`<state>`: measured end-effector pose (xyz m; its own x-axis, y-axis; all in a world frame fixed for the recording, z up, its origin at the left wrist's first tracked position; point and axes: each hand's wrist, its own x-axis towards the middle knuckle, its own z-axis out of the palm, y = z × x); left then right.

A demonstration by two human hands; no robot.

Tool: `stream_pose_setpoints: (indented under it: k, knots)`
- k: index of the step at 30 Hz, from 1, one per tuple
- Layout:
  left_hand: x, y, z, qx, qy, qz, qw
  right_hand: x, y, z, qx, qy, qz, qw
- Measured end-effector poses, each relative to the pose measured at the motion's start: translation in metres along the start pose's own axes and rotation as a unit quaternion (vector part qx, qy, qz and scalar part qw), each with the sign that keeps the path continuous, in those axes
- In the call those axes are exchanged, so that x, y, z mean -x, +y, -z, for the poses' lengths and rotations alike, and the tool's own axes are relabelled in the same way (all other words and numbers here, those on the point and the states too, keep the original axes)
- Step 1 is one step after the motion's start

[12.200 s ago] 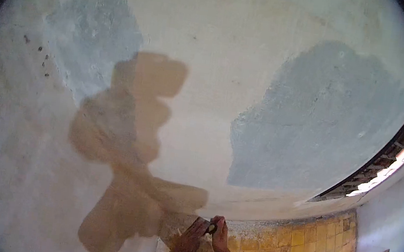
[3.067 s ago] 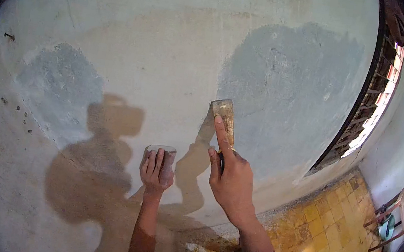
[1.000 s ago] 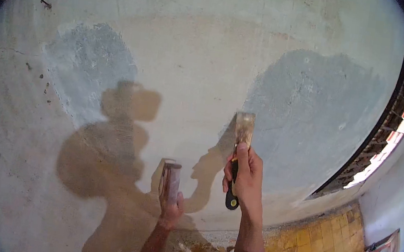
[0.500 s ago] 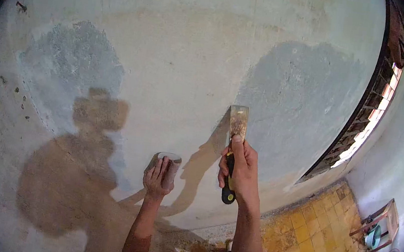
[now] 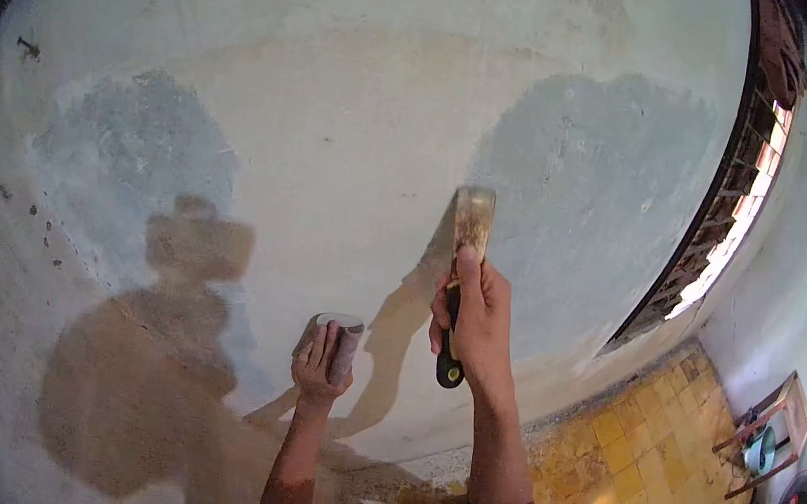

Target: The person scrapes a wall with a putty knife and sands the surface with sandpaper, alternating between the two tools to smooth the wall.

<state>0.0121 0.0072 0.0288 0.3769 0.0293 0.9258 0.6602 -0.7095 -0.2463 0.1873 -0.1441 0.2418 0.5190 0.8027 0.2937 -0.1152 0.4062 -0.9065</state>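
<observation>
My right hand (image 5: 479, 312) is closed around the black and yellow handle of a putty knife (image 5: 473, 222), thumb pressed along the stained metal blade. The blade points up, its broad tip at the wall (image 5: 362, 96) beside the lower left edge of a grey-blue patch (image 5: 594, 175). Lower and to the left, my left hand (image 5: 317, 367) grips a rounded sanding block (image 5: 343, 350) that looks wrapped in grey-brown sandpaper. Its fingers lie over the block, close to the wall; contact is hard to make out.
Another grey-blue patch (image 5: 140, 139) marks the wall at left, partly under my shadow (image 5: 147, 372). A nail-like piece (image 5: 28, 49) sticks out at upper left. At right are a barred window opening (image 5: 709, 229), yellow floor tiles (image 5: 621, 450) and a wooden stool (image 5: 786, 420) beside a teal container (image 5: 760, 450).
The view has tilted a little. The putty knife is slightly higher along the patch edge. My left hand keeps its hold on the sanding block, shifted slightly right in view.
</observation>
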Motion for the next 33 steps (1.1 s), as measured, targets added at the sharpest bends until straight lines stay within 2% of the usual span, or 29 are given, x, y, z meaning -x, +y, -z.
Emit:
stream_pose_setpoints:
  k: [1, 7, 11, 14, 16, 19, 22, 27, 33]
  knots:
    - [0.000, 0.000, -0.002, 0.007, 0.017, 0.017, 1.000, -0.001, -0.005, -0.001, -0.002, -0.004, 0.005, 1.000]
    - [-0.015, 0.002, 0.003, -0.010, 0.049, -0.004, 0.999, 0.013, 0.011, 0.007, 0.038, 0.023, -0.021, 0.999]
    - [-0.009, 0.001, 0.001, -0.018, 0.041, -0.014, 0.999, 0.002, -0.005, 0.003, 0.036, 0.033, 0.017, 0.999]
    - [0.000, 0.000, 0.000, -0.029, 0.020, -0.002, 0.999, 0.008, -0.005, 0.004, 0.042, 0.039, -0.011, 0.998]
    - [0.001, -0.001, 0.001, 0.025, -0.008, 0.000, 1.000, 0.019, 0.008, 0.006, 0.055, 0.041, -0.030, 0.997]
    - [-0.006, -0.001, -0.002, -0.007, 0.046, -0.011, 0.999, 0.008, 0.003, 0.004, 0.047, 0.037, -0.021, 0.998]
    - [0.000, 0.000, 0.000, -0.016, 0.003, 0.010, 1.000, 0.007, -0.003, 0.000, 0.037, 0.036, -0.008, 0.999]
    - [-0.011, 0.001, 0.002, -0.011, 0.028, 0.006, 1.000, 0.014, 0.008, 0.003, 0.065, 0.038, -0.018, 0.997]
    - [-0.008, 0.001, 0.000, -0.002, 0.040, -0.001, 0.999, 0.011, -0.001, 0.001, 0.034, 0.025, -0.016, 0.999]
